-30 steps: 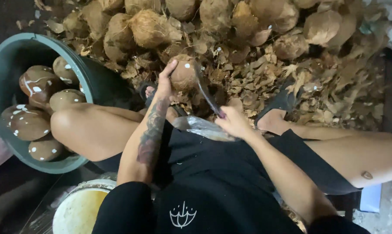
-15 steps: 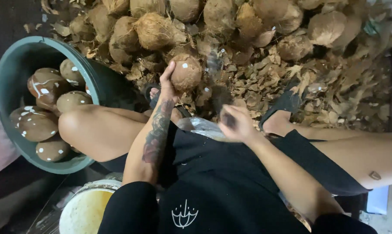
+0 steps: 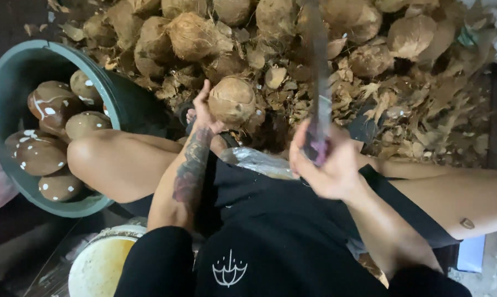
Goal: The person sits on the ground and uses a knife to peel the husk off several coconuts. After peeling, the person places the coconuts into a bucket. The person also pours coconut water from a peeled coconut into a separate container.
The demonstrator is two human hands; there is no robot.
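Observation:
My left hand (image 3: pixel 203 111) holds a round brown coconut (image 3: pixel 232 100) out in front of my knees, fingers wrapped around its left side. My right hand (image 3: pixel 324 162) grips the handle of a long knife (image 3: pixel 316 71), whose blurred blade points straight up and away, raised to the right of the coconut and apart from it. I am seated with bare knees spread, a dark garment across my lap.
A green tub (image 3: pixel 17 82) at left holds several peeled brown coconuts (image 3: pixel 50 104). A heap of husked coconuts (image 3: pixel 193 33) and dry husk scraps (image 3: pixel 402 104) lies ahead. A pale round bucket (image 3: pixel 97 264) sits at bottom left. Clear plastic (image 3: pixel 256 162) lies on my lap.
My right hand has swung the knife up from beside the coconut until the blade stands raised. My left hand has kept the coconut in place.

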